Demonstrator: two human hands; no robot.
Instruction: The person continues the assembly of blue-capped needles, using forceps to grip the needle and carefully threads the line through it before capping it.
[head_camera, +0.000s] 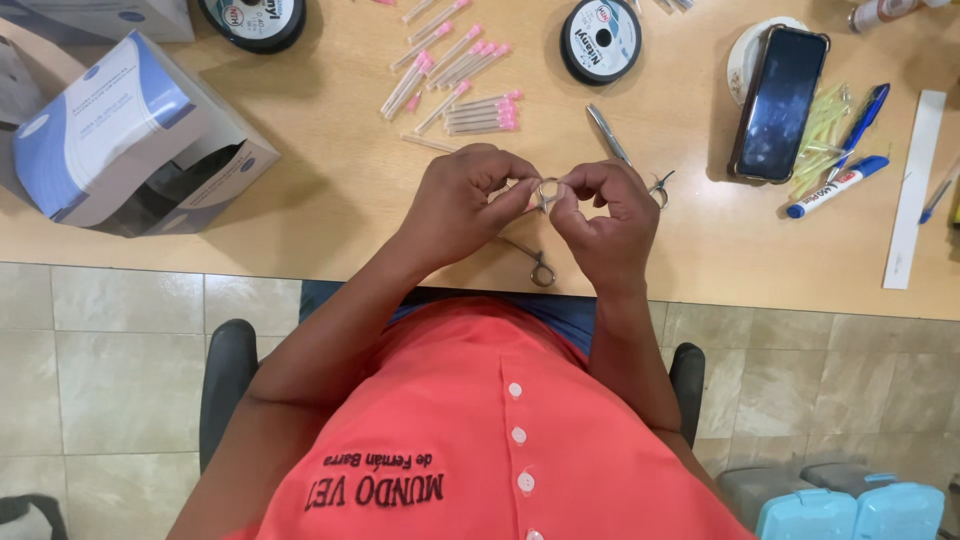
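My left hand and my right hand meet over the wooden table, fingertips pinched together on a small metal instrument with ring handles. A second ring of metal scissors or forceps pokes out below my hands near the table's front edge. Another metal instrument lies just behind my right hand. Several thin tubes with pink caps are scattered farther back.
An open blue-and-white cardboard box lies at the left. Two black thread spools stand at the back. A phone, blue pens, yellow sticks and a white strip lie at the right. Light blue cases sit on the floor.
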